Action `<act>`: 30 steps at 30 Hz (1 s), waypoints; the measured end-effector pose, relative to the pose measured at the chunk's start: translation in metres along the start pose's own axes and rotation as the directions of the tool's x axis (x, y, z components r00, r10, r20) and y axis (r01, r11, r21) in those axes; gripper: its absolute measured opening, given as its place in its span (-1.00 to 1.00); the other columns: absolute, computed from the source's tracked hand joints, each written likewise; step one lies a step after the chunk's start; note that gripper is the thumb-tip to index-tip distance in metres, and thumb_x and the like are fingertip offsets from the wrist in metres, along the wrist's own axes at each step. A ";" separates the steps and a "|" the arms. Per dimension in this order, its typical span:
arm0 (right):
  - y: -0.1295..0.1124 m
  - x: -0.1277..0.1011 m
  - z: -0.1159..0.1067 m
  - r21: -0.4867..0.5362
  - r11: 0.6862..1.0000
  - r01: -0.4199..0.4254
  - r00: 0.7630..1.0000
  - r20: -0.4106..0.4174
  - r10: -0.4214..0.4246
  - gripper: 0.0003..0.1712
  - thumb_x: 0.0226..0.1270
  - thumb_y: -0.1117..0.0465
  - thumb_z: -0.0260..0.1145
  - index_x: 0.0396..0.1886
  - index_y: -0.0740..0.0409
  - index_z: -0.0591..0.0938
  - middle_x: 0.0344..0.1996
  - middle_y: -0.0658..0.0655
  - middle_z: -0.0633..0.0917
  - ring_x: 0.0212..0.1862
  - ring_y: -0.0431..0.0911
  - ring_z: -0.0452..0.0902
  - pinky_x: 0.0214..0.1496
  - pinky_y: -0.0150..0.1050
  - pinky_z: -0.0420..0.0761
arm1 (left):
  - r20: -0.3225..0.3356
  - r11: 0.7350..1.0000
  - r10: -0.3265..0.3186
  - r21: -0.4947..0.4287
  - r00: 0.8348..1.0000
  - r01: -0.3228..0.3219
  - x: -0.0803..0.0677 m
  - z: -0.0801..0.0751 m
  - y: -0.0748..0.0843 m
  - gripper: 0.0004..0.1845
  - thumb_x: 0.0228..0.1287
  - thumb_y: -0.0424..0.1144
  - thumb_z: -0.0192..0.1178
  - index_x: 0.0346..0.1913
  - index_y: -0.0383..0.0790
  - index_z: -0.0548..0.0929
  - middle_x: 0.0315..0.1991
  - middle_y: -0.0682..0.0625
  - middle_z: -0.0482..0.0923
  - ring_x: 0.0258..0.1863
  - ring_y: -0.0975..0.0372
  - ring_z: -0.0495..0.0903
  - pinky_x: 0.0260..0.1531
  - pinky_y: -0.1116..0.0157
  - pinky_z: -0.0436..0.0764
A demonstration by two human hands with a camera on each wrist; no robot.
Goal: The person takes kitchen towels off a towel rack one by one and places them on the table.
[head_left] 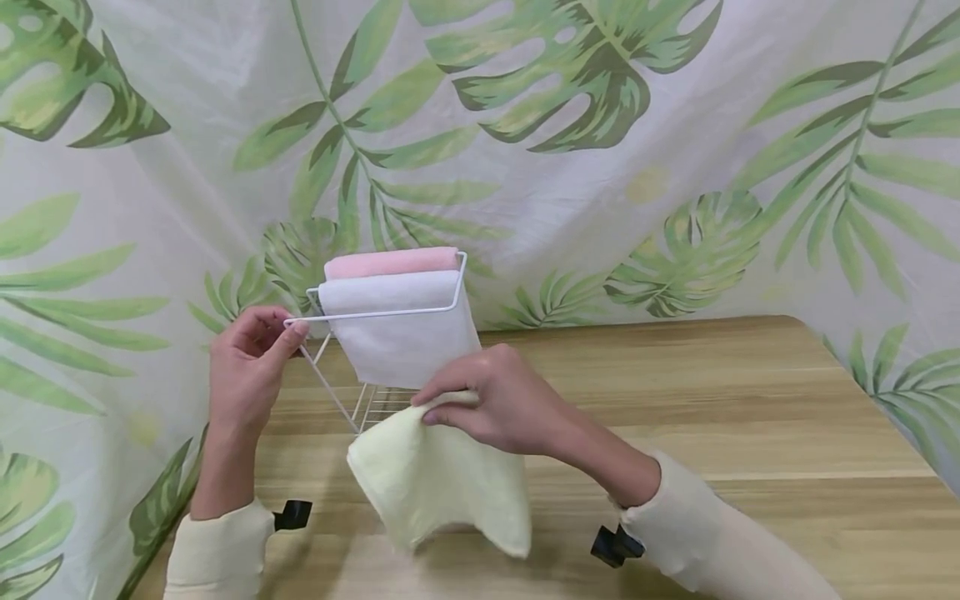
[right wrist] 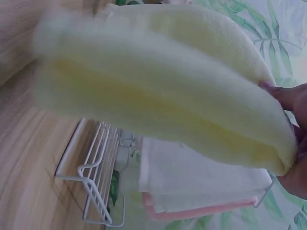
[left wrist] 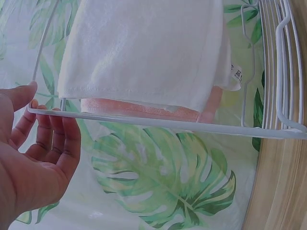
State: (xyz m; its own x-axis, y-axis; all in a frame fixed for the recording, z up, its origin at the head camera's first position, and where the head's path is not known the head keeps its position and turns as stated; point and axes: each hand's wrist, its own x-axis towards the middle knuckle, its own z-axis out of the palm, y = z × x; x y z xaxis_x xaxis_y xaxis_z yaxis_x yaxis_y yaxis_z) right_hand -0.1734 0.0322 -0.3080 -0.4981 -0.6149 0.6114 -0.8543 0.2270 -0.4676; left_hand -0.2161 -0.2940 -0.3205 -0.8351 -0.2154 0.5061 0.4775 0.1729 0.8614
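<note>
My left hand (head_left: 246, 367) pinches the near left corner of a white wire rack (head_left: 375, 315) between thumb and fingers. Over the rack's upper bars hang a pink towel (head_left: 393, 263) at the back and a white towel (head_left: 405, 337) in front of it. In the left wrist view a small printed tag (left wrist: 236, 76) sticks out from the white towel's edge. My right hand (head_left: 502, 400) pinches a pale yellow towel (head_left: 450, 475) by its upper edge. That towel hangs folded and loose before the rack, overlapping its lower part in the head view.
The rack stands on a wooden table (head_left: 675, 417), toward its back left. Its lower wire shelf (right wrist: 100, 163) shows in the right wrist view. Behind the table hangs a leaf-patterned cloth (head_left: 562, 208), which also covers the left side. Black camera mounts (head_left: 617, 546) sit at both wrists.
</note>
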 end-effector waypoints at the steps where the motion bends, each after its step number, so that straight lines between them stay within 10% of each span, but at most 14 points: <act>1: 0.002 -0.003 -0.001 0.013 1.000 -0.008 1.000 -0.003 0.008 -0.85 0.28 0.25 0.62 -0.16 0.07 0.89 -0.20 -0.03 0.91 -0.10 -0.28 0.84 0.04 -0.51 0.74 | 0.002 1.000 0.001 -0.004 1.000 -0.001 0.000 0.000 0.000 -0.93 0.37 -0.51 0.39 -0.17 -0.40 0.69 -0.41 0.03 0.67 -0.47 0.27 0.60 -0.41 0.50 0.73; 30: 0.010 -0.061 -0.045 0.058 0.939 -0.338 0.936 0.121 0.330 -0.85 0.33 0.17 0.60 -0.13 -0.08 0.89 -0.23 -0.18 0.88 -0.28 -0.36 0.66 -0.18 -0.33 0.71 | 0.005 1.000 0.018 -0.014 1.000 -0.018 -0.002 -0.001 -0.001 -0.93 0.38 -0.53 0.37 -0.16 -0.41 0.69 -0.42 0.04 0.68 -0.48 0.29 0.61 -0.40 0.50 0.74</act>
State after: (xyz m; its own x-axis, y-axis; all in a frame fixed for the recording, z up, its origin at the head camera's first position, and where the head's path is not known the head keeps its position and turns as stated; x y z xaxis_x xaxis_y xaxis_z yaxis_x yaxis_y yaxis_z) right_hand -0.1580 0.1062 -0.3212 -0.7301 -0.5924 0.3406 -0.6252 0.3778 -0.6829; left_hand -0.2142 -0.2947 -0.3224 -0.8279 -0.2071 0.5213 0.4960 0.1637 0.8527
